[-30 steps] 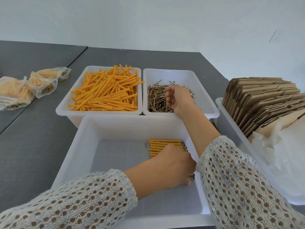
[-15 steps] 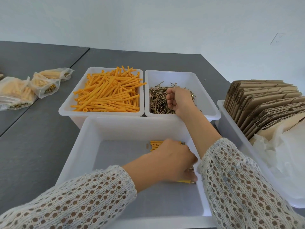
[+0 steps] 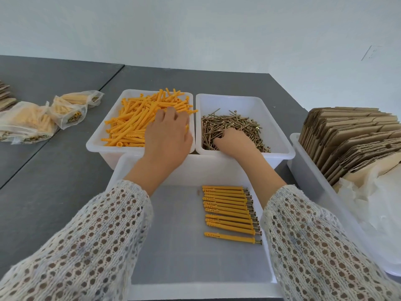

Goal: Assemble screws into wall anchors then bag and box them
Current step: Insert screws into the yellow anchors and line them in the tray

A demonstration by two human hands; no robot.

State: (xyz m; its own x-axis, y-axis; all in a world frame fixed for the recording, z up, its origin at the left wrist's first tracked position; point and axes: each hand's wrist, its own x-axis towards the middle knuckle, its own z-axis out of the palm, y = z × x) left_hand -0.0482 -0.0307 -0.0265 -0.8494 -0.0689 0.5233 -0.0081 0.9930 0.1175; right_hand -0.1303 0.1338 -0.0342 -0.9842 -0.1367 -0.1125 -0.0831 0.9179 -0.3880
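Note:
My left hand lies palm down on the loose orange wall anchors in the back left white bin, fingers stretched over them. In the back right bin, my right hand digs into the pile of brass screws with its fingers curled round some; the fingertips are hidden. The large front bin holds a row of several assembled anchors with screws along its right side. One more assembled anchor lies slightly apart below the row.
Flattened cardboard boxes stand on edge in a white bin at the right, with white plastic bags in front of them. Filled clear bags lie on the grey table at the left.
My left hand left the front bin, where it had set down an assembled anchor, and moved up onto the loose anchors. My right hand sank lower into the screws.

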